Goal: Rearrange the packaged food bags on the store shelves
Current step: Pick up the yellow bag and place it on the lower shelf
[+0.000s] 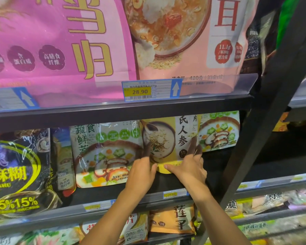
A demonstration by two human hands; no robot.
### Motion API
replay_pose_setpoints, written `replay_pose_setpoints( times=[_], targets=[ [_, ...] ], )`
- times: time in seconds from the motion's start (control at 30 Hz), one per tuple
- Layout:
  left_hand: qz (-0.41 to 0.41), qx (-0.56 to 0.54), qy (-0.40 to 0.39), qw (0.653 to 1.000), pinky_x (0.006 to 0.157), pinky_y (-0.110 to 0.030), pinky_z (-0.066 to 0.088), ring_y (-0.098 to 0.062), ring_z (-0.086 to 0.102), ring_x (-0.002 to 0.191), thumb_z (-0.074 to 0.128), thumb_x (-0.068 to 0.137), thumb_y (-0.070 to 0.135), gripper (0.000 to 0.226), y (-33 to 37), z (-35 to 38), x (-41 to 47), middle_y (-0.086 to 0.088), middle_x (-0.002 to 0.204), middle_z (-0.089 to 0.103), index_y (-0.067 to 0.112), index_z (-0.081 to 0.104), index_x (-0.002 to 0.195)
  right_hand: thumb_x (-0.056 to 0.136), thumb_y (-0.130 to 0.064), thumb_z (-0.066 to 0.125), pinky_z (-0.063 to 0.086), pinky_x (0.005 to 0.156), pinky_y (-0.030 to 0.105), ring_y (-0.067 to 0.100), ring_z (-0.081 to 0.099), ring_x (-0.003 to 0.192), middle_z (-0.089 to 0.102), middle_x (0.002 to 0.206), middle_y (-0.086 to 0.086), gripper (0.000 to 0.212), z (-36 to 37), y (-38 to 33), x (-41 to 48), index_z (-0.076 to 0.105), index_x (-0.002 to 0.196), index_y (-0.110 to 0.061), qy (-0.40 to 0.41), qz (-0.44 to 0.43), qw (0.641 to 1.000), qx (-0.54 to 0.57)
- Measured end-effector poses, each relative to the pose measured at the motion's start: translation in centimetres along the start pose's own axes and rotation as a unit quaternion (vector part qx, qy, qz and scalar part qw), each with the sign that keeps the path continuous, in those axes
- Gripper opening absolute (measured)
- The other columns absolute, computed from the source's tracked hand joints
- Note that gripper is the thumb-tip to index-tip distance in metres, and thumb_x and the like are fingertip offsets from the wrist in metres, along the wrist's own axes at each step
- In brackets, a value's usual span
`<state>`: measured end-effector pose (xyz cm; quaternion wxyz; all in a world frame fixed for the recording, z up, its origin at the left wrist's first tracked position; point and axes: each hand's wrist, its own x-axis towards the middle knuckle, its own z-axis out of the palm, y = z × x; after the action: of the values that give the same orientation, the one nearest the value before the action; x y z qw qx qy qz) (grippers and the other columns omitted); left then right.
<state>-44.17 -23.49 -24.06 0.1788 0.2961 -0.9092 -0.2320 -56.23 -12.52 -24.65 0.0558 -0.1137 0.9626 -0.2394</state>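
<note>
1 yellow bag (166,138) nearly seated, my left hand (142,171) and right hand (190,169) pressing it flat-fingered; neighbouring bags (106,152) look unsorted.

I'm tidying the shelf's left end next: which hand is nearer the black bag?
Left. The left hand rests on the yellow bag's left edge, to the right of the black bag. The right hand rests on its right edge, farther away.

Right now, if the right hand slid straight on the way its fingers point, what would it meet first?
The right hand lies on the yellow bag, fingers up; sliding on, it would probably meet the dark shelf edge above; depth is unclear.
</note>
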Motion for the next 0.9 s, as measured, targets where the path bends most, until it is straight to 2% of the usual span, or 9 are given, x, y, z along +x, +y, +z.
replay_pose_setpoints(
  times=[0.1,0.2,0.23,0.33,0.47,0.57,0.7,0.8,0.9],
  targets=[
    [-0.003,0.014,-0.01,1.0,0.077,-0.033,0.045,-0.028,0.064,0.105,0.056,0.106,0.034,0.035,0.4,-0.2,0.4,-0.012,0.105,0.068,0.007,0.06,0.128,0.065,-0.081,0.072,0.044,0.1,0.045,0.029,0.036,0.137,0.041,0.144,0.011,0.102,0.1,-0.4,0.6,0.057,0.14,-0.013,-0.036,0.007,0.999,-0.025],
    [0.004,-0.001,-0.01,1.0,0.074,-0.025,0.04,-0.024,0.067,0.102,0.056,0.106,0.031,0.064,0.7,-0.5,0.5,-0.009,0.104,0.07,0.011,0.03,0.161,0.069,-0.082,0.069,0.044,0.1,0.043,0.029,0.038,0.134,0.045,0.139,0.011,0.098,-0.1,-0.6,0.9,0.061,0.137,-0.012,-0.05,0.011,0.998,-0.038],
    [-0.003,-0.002,-0.019,1.0,0.075,-0.025,0.042,-0.023,0.067,0.102,0.056,0.106,0.032,0.066,0.7,-0.5,0.6,-0.008,0.102,0.069,0.012,0.028,0.161,0.068,-0.083,0.068,0.045,0.1,0.042,0.029,0.038,0.134,0.044,0.14,0.012,0.101,0.0,-0.6,1.0,0.059,0.138,-0.012,-0.052,0.012,0.998,-0.038],
    [-0.021,-0.023,-0.034,0.999,0.078,-0.03,0.051,-0.022,0.067,0.101,0.058,0.104,0.037,0.057,0.9,-0.7,0.6,0.004,0.097,0.056,0.01,0.044,0.152,0.059,-0.088,0.067,0.048,0.099,0.044,0.03,0.041,0.136,0.041,0.148,0.013,0.117,-0.1,-0.6,0.9,0.05,0.148,-0.014,-0.041,0.012,0.999,-0.032],
    [-0.034,-0.035,-0.058,0.997,0.084,-0.036,0.054,-0.024,0.063,0.107,0.059,0.102,0.042,0.036,0.7,-1.1,0.3,-0.001,0.104,0.059,0.011,0.06,0.12,0.069,-0.074,0.077,0.045,0.103,0.045,0.03,0.043,0.138,0.045,0.143,0.011,0.098,-1.0,-0.6,-0.1,0.054,0.141,-0.012,-0.034,0.006,0.999,-0.004],
    [-0.01,-0.06,-0.054,0.997,0.094,-0.035,0.053,-0.022,0.06,0.117,0.06,0.101,0.04,0.046,0.1,-1.1,-0.2,-0.007,0.123,0.063,0.012,0.054,0.137,0.073,-0.07,0.077,0.046,0.105,0.046,0.027,0.038,0.141,0.039,0.147,0.007,0.093,-1.5,-0.4,-0.9,0.048,0.143,-0.016,-0.007,-0.006,1.0,0.013],
    [0.044,-0.078,-0.031,0.996,0.105,-0.034,0.05,-0.017,0.056,0.127,0.059,0.103,0.037,0.047,-0.8,-2.0,-1.7,-0.001,0.138,0.056,0.02,0.049,0.146,0.084,-0.066,0.067,0.044,0.109,0.047,0.029,0.032,0.142,0.032,0.151,0.009,0.076,-1.5,0.8,-2.6,0.043,0.138,-0.018,0.039,-0.06,0.997,0.01],
    [0.121,-0.064,0.0,0.991,0.112,-0.027,0.041,-0.01,0.048,0.137,0.058,0.103,0.035,0.05,-2.1,-2.8,-3.4,0.01,0.146,0.051,0.031,0.046,0.151,0.092,-0.062,0.059,0.04,0.114,0.047,0.032,0.02,0.152,0.019,0.166,0.011,0.075,-1.3,1.8,-4.8,0.037,0.151,-0.02,0.059,-0.113,0.992,0.003],
    [0.162,-0.009,0.006,0.987,0.123,-0.03,0.026,-0.013,0.028,0.154,0.055,0.103,0.038,0.051,-3.8,-3.3,-5.0,0.011,0.161,0.039,0.034,0.044,0.154,0.094,-0.057,0.059,0.039,0.117,0.046,0.03,0.021,0.153,0.02,0.168,0.007,0.073,-1.4,2.4,-7.6,0.036,0.155,-0.024,0.07,-0.151,0.986,0.008]
  ],
)
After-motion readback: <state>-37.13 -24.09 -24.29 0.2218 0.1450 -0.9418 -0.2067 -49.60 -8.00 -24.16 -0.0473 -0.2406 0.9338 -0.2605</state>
